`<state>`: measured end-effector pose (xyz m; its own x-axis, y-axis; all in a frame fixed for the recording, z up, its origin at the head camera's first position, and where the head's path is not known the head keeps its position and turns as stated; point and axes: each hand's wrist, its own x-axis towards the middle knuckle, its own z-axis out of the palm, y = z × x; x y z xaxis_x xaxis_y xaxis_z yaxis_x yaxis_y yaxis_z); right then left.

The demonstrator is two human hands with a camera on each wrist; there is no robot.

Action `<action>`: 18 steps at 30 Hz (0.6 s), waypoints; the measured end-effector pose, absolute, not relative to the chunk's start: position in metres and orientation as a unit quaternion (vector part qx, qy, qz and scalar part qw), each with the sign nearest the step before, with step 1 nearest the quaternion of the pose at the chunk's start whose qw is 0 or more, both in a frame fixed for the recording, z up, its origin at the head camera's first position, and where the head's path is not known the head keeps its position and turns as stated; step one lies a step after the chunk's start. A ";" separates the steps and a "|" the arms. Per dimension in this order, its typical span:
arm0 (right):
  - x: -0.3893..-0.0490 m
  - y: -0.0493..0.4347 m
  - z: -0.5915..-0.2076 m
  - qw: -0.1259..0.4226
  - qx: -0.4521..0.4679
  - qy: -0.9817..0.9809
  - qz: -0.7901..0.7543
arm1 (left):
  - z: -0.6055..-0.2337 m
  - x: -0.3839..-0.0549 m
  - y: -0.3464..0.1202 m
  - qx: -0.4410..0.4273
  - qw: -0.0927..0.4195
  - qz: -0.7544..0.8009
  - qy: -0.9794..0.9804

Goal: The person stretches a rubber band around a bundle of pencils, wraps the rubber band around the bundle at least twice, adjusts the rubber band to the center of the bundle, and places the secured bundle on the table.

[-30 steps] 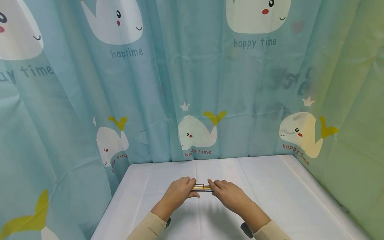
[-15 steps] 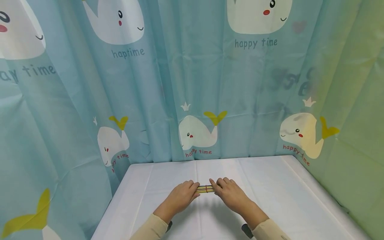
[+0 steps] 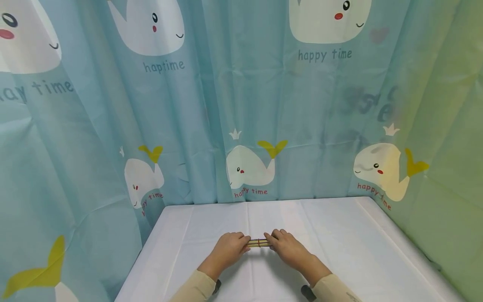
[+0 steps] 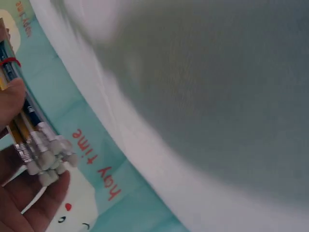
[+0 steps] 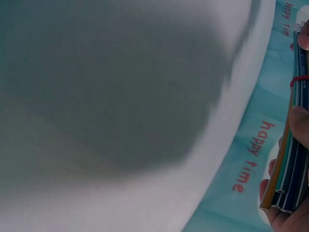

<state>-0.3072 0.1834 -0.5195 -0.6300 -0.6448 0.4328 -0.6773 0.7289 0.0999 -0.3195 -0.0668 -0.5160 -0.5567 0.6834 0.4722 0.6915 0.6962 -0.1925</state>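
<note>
A bundle of pencils (image 3: 259, 243) is held level above the white table, one hand at each end. A red rubber band (image 5: 300, 79) circles its middle. My left hand (image 3: 228, 249) grips the eraser end; in the left wrist view the thumb lies along the pencils and white erasers (image 4: 47, 157) in metal ferrules poke out by the fingers. My right hand (image 3: 289, 249) grips the other end, where the right wrist view shows flat, unsharpened pencil ends (image 5: 285, 209) in orange, green and dark blue. Much of the bundle is hidden inside both hands.
A white-covered table (image 3: 332, 226) spreads beneath the hands, with their shadows on it. Blue curtains (image 3: 249, 100) printed with whales hang along its back and left, and a greenish one (image 3: 449, 167) on the right. Beige sleeves (image 3: 196, 287) cover the forearms.
Both hands have come slightly lower and nearer the body with the bundle. The left hand has shifted a little to the right, leaving a shorter stretch of pencils showing between the hands.
</note>
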 end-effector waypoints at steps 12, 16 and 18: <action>-0.308 0.175 -0.529 0.137 0.331 -0.933 0.025 | -0.529 -0.325 -0.063 -0.364 0.252 -0.010 -0.896; -0.310 0.173 -0.532 0.110 0.321 -0.940 0.020 | -0.533 -0.324 -0.062 -0.349 0.240 -0.012 -0.906; -0.311 0.172 -0.535 0.107 0.321 -0.941 0.020 | -0.536 -0.324 -0.061 -0.343 0.234 -0.014 -0.910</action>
<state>-0.3114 0.1725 -0.5345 -0.7711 -0.5995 0.2143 -0.6082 0.7932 0.0307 -0.3243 -0.0609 -0.5356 -0.6557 0.6170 0.4352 0.6300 0.7647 -0.1350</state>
